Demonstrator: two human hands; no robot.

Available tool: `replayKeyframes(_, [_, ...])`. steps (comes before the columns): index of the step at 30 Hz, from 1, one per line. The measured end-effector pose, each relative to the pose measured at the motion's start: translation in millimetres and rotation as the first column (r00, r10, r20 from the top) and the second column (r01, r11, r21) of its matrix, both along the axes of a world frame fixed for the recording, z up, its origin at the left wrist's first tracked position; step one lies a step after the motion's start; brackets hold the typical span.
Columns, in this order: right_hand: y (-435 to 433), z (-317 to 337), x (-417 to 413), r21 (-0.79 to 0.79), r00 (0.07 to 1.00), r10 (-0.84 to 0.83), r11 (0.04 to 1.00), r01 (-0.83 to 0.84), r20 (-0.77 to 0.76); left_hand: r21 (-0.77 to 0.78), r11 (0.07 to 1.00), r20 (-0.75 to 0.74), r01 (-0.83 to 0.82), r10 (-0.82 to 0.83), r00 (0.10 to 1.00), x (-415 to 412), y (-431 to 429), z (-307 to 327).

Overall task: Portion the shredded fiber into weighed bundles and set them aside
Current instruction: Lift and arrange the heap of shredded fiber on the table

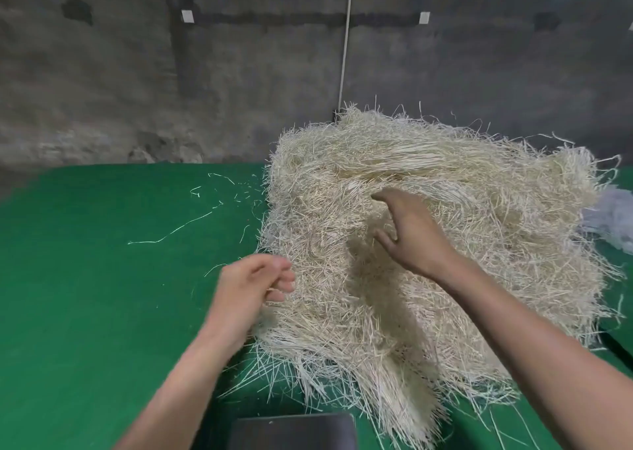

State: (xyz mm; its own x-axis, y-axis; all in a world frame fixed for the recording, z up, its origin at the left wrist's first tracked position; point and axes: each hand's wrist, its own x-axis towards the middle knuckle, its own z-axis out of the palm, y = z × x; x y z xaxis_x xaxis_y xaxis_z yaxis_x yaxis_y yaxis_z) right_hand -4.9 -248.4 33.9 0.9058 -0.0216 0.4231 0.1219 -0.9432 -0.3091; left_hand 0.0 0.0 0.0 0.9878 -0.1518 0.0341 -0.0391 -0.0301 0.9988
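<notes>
One big heap of shredded fiber [445, 244] lies on the green desk [85, 295], pale straw-coloured strands tangled across one another, with longer straight strands fanning out of its near edge. Two bare hands work at it. The left grip [257, 288] sits at the heap's left edge, its fingers curled in toward the thumb and touching the outermost strands; whether it has any strands pinched cannot be told. The right grip [411, 234] is over the middle of the heap, fingers spread apart and holding nothing, thumb and forefinger pointing toward the heap's far left side, and it casts a shadow on the fiber just below and to the near side of it. Whether its fingertips touch the strands cannot be told. Left of the heap, several loose strands [171, 230] lie scattered on the bare desk, one long and curved, the rest short. Near the heap's near edge, one dark flat object [294, 429] is cut off by the picture's bottom. Against the heap's right side lies one pale greyish wad [613, 217], blurred. Behind the heap one white cord [346, 38] runs up a grey wall [137, 73].
</notes>
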Motion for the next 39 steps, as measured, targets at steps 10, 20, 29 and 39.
replayKeyframes(10, [-31,-55,66,-0.342,0.905,-0.339,0.908,0.243,-0.257,0.34,0.94,0.173,0.034,-0.098,0.98,64,-107,-28])
replayKeyframes(20, [-37,-52,66,-0.066,0.984,-0.109,0.991,0.119,0.142,0.769,0.635,0.407,-0.067,-0.406,0.818,124,-156,-43])
replayKeyframes(29, [-41,25,67,-0.01,0.951,-0.091,0.995,0.099,0.294,0.548,0.624,0.754,-0.557,-0.081,0.651,185,-124,16])
replayKeyframes(39, [-77,4,113,-0.205,0.932,-0.353,0.921,0.331,-0.082,0.838,0.541,0.178,0.069,-0.391,0.903,159,-94,-32])
